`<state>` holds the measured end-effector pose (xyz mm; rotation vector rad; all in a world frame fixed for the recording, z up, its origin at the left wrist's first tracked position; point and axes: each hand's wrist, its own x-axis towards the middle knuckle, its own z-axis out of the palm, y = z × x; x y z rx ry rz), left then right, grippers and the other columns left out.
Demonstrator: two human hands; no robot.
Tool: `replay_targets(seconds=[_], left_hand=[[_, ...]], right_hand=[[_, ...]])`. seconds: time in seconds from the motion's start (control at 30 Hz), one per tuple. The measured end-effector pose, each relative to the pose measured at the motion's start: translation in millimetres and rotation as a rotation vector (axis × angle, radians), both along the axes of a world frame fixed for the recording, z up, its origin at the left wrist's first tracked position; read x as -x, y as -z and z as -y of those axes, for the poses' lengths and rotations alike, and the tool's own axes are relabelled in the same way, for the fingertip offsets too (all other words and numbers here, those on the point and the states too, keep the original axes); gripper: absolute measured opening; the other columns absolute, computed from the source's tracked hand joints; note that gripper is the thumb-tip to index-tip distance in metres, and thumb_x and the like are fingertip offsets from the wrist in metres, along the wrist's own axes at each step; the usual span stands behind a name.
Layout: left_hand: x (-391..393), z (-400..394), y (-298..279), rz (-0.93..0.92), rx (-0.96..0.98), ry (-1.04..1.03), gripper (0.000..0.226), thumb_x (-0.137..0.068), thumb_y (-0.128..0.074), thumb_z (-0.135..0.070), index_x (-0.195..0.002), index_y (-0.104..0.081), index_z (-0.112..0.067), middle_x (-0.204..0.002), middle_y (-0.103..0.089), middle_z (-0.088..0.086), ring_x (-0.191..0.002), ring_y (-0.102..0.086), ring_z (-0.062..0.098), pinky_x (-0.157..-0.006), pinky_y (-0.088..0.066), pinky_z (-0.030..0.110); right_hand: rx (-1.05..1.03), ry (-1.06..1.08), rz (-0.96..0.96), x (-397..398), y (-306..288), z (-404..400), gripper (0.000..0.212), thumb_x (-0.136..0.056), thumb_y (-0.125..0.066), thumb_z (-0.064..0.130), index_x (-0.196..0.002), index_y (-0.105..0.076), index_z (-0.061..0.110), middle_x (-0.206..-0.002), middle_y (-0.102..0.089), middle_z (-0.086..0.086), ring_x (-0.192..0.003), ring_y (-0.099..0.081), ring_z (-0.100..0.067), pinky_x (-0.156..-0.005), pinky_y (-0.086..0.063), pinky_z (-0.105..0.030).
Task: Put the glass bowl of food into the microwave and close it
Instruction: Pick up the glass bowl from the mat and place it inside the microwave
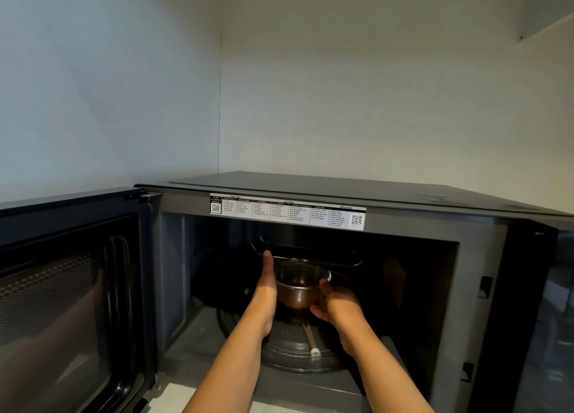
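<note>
Reaching into the microwave [310, 195], you had both hands on the bowl [299, 288] and held it inside the cavity, above the turntable [298, 347]; whether its base touched the glass could not be told. Your left hand [266, 291] lay flat along the bowl's left side, fingers stretched out and pressed against it, the thumb [267, 257] pointing up toward the back wall. Your right hand [337, 304] cupped the right side, fingers curled loosely round the wall and thumb near the rim, so the bowl was clamped between the two palms rather than pinched. Dark brown food sat in the bottom of the clear glass.

Around you, the door [71, 288] stood swung fully out to the left, its mesh window mirroring your forearm. A pale strip with a white tip [312, 341] lay on the turntable just below the bowl, between your wrists. A raised dark panel [307, 248] crossed the back of the cavity right behind your left thumb. A white sticker [287, 211] of printed tables and two QR codes ran along the frame over the opening. Latch slots [484, 285] showed on the right frame, and plain walls [124, 86] met in a corner behind the oven.
</note>
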<state>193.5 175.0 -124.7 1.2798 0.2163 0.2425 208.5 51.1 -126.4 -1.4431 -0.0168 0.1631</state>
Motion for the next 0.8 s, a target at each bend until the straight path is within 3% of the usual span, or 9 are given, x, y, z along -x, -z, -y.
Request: replay_targets(seconds=[0.1,0.2,0.23,0.3,0.37,0.47,0.53,0.67,0.8], left_hand=[[4,1,-1,-0.008,0.011,-0.023,0.083,-0.088,-0.014,-0.069,-0.146,-0.038,-0.015,-0.149,-0.043,0.015,-0.139,-0.038,0.027,-0.12,-0.021,0.044],[9,3,-1,-0.024,0.013,-0.056,0.083,-0.087,-0.015,-0.07,-0.146,-0.037,-0.015,-0.151,-0.04,0.013,-0.14,-0.035,0.026,-0.121,-0.019,0.042],[13,3,-1,-0.036,0.01,-0.087,0.083,-0.087,-0.017,-0.07,-0.147,-0.035,-0.015,-0.153,-0.037,0.013,-0.142,-0.032,0.026,-0.121,-0.018,0.041],[25,3,-4,-0.046,0.003,-0.148,0.079,-0.089,-0.022,-0.067,-0.146,-0.035,-0.015,-0.153,-0.036,0.012,-0.142,-0.032,0.026,-0.118,-0.02,0.037],[37,6,-11,-0.043,-0.005,-0.177,0.072,-0.092,-0.025,-0.062,-0.141,-0.044,-0.013,-0.143,-0.047,0.011,-0.136,-0.039,0.027,-0.111,-0.026,0.035],[53,13,-30,-0.052,-0.042,-0.262,0.055,-0.095,-0.032,-0.053,-0.116,-0.06,-0.01,-0.115,-0.055,0.012,-0.111,-0.054,0.026,-0.094,-0.034,0.034],[65,20,-43,-0.049,-0.062,-0.345,0.049,-0.097,-0.038,-0.043,-0.121,-0.056,-0.004,-0.115,-0.058,0.013,-0.111,-0.054,0.03,-0.092,-0.035,0.032],[96,36,-66,-0.026,-0.128,-0.406,0.033,-0.097,-0.045,-0.028,-0.116,-0.056,-0.003,-0.082,-0.058,-0.001,-0.09,-0.054,0.023,-0.081,-0.037,0.03],[136,60,-82,-0.071,-0.218,-0.383,0.028,-0.096,-0.046,-0.023,-0.114,-0.057,-0.005,-0.097,-0.059,0.008,-0.094,-0.055,0.025,-0.081,-0.041,0.031]], right_hand=[[0.031,0.016,-0.004,5,-1,-1,0.038,-0.096,-0.046,0.028,-0.126,-0.053,0.007,-0.105,-0.061,-0.01,-0.07,-0.058,-0.015,-0.055,-0.048,-0.021],[0.149,0.106,0.086,8,0,1,0.036,-0.094,-0.047,0.034,-0.123,-0.054,0.014,-0.082,-0.062,-0.002,-0.065,-0.059,-0.015,-0.054,-0.045,-0.024],[0.187,0.152,0.129,12,2,4,0.037,-0.093,-0.048,0.036,-0.124,-0.053,0.017,-0.082,-0.064,-0.002,-0.069,-0.062,-0.018,-0.058,-0.048,-0.028],[0.268,0.215,0.207,23,3,7,0.043,-0.091,-0.05,0.037,-0.129,-0.05,0.018,-0.102,-0.069,-0.011,-0.092,-0.066,-0.03,-0.079,-0.054,-0.04],[0.311,0.217,0.249,38,0,6,0.046,-0.091,-0.053,0.034,-0.131,-0.049,0.013,-0.117,-0.065,-0.018,-0.106,-0.062,-0.035,-0.092,-0.051,-0.042],[0.331,0.208,0.263,57,-18,7,0.044,-0.091,-0.055,0.029,-0.129,-0.051,0.01,-0.116,-0.064,-0.015,-0.106,-0.061,-0.03,-0.09,-0.049,-0.034],[0.358,0.194,0.249,70,-33,11,0.042,-0.09,-0.055,0.029,-0.127,-0.052,0.009,-0.116,-0.063,-0.014,-0.107,-0.06,-0.029,-0.091,-0.048,-0.035],[0.414,0.118,0.202,101,-62,20,0.045,-0.092,-0.052,0.03,-0.131,-0.048,0.008,-0.128,-0.058,-0.014,-0.115,-0.057,-0.028,-0.094,-0.046,-0.035],[0.476,0.063,0.2,140,-84,40,0.046,-0.093,-0.049,0.031,-0.134,-0.046,0.009,-0.128,-0.059,-0.011,-0.108,-0.058,-0.023,-0.09,-0.045,-0.032]])
